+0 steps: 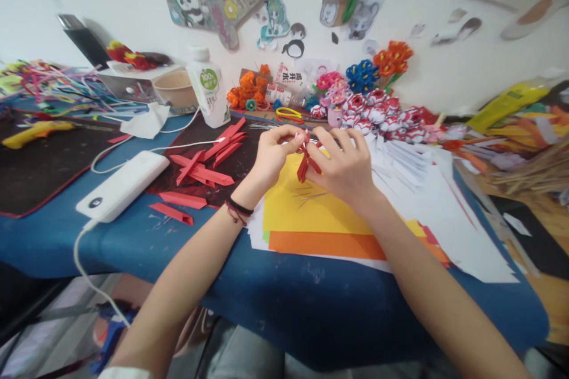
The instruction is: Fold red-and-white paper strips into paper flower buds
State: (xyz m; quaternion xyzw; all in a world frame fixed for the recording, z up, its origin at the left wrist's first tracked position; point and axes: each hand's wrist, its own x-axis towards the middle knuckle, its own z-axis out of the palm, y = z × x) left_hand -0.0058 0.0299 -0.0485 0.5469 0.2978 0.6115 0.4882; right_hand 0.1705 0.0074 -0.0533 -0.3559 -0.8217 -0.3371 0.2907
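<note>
Between both hands is a small piece of folded red paper [303, 169], its pleated end hanging down. My left hand [281, 151] pinches its upper end between thumb and fingertips. My right hand [344, 160] grips it from the other side, with fingers bent around it. Exactly how the fingertips meet is partly hidden. Below the hands lie yellow paper sheets [320, 213] with a few thin sticks or wires on top, and an orange sheet [329, 243] shows under them. Left of my left hand lies a loose pile of folded red paper strips [204, 172].
A white power bank [122, 186] with cables lies on the blue tablecloth [222, 284]. Behind stand a white bottle [208, 89], a brown paper bowl [175, 92] and red-white paper flowers [377, 108]. White sheets [462, 219] spread at right; a yellow glue gun [38, 133] lies far left.
</note>
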